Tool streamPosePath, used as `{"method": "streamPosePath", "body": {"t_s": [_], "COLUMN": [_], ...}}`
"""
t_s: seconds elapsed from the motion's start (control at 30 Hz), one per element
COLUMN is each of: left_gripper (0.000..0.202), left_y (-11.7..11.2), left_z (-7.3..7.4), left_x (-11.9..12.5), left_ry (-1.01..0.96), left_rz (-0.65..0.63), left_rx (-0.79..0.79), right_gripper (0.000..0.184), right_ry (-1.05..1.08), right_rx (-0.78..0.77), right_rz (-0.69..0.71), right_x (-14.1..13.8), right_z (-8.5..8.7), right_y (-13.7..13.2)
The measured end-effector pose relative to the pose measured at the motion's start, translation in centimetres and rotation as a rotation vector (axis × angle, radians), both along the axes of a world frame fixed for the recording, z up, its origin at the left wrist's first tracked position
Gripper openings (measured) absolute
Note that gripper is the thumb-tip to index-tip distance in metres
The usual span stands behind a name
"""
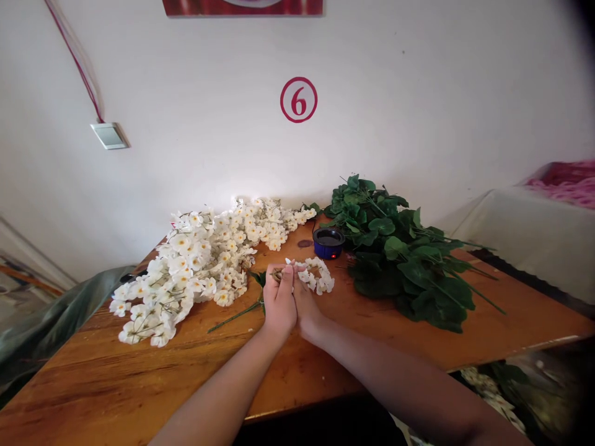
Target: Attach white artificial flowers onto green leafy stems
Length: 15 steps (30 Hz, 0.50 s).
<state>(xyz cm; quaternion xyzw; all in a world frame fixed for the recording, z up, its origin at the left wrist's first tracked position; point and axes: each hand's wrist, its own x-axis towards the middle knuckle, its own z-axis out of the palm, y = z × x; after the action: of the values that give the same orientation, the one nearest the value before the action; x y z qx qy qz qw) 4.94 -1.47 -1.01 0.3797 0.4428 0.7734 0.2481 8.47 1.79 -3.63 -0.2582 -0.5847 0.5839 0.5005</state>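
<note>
flower ring (312, 275) of small white blossoms is pinched at its stem end by the left hand (279, 300) and right hand (307, 305), both closed and pressed together. white flower sprays (186, 266) lie left of the hands on the wooden bench (297, 378), green leafy stems (400, 263) right, a dark blue pot (328, 243) just beyond.

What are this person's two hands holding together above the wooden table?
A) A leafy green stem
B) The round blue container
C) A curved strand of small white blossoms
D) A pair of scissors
C. The left hand and right hand meet at one end of the curved strand of white blossoms.
</note>
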Motion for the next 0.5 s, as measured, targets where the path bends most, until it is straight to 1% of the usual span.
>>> {"method": "streamPosePath", "body": {"t_s": [0.1, 0.2, 0.27, 0.33, 0.4, 0.5], "left_gripper": [0.029, 0.029, 0.03, 0.033, 0.037, 0.043], "left_y": [-0.2, -0.5, -0.6, -0.6, -0.5, -0.5], "left_z": [0.4, 1.0, 1.0, 0.8, 0.4, -0.1], "left_x": [0.4, 0.4, 0.1, -0.4, -0.9, -1.5], "left_ry": [-0.083, -0.026, 0.026, 0.038, 0.067, 0.194], "left_rz": [-0.056, -0.122, -0.147, -0.112, -0.032, 0.082], "left_rx": [0.05, 0.075, 0.056, 0.031, 0.018, -0.026], "right_gripper": [0.046, 0.045, 0.045, 0.048, 0.053, 0.059], "right_ry": [0.032, 0.076, 0.103, 0.111, 0.088, 0.052], "right_rx": [-0.03, -0.006, 0.0, -0.01, -0.029, -0.069], "right_rz": [0.051, 0.054, 0.041, 0.067, 0.122, 0.182], "right_x": [0.9, 1.4, 1.5, 1.3, 1.1, 0.7], "right_z": [1.6, 2.7, 3.1, 3.0, 2.5, 1.4], "right_y": [-0.7, -1.3, -1.6, -1.7, -1.5, -1.0]}}
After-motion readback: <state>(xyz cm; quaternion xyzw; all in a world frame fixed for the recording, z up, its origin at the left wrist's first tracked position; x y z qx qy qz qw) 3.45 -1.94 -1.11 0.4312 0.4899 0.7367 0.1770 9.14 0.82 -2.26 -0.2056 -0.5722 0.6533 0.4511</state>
